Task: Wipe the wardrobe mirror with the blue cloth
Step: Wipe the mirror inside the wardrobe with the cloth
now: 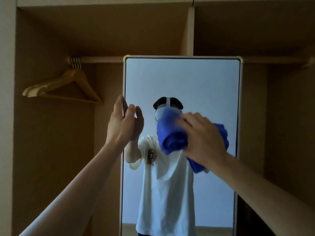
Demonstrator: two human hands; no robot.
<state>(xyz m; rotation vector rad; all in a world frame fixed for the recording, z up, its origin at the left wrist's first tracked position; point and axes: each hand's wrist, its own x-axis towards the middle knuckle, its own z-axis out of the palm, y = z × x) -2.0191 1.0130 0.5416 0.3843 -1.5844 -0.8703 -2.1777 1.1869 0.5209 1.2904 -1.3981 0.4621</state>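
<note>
The mirror [182,79] stands upright inside the open wardrobe [51,150], in front of the wooden rail [102,59]. It is tall and has a pale frame with rounded upper corners.

The left hand [121,123] is at the left edge of the mirror, about halfway down the visible part. Its fingers are almost straight and stretched upward along the frame, and the thumb is in front of the glass. The hand is not closed into a fist, and it touches the frame at this edge.

The right hand [204,135] holds the blue cloth [172,133], with the fingers bent over it. The cloth is bunched into a thick roll and lies against the glass in the right half of the mirror, closer to the right edge than to the left. One end comes out to the left of the hand, and another part hangs below the wrist. The hand and the cloth are a little blurred.

The glass reflects a person in a white T-shirt.

Several wooden hangers [68,86] hang together on the rail, to the left of the mirror and well apart from it.
</note>
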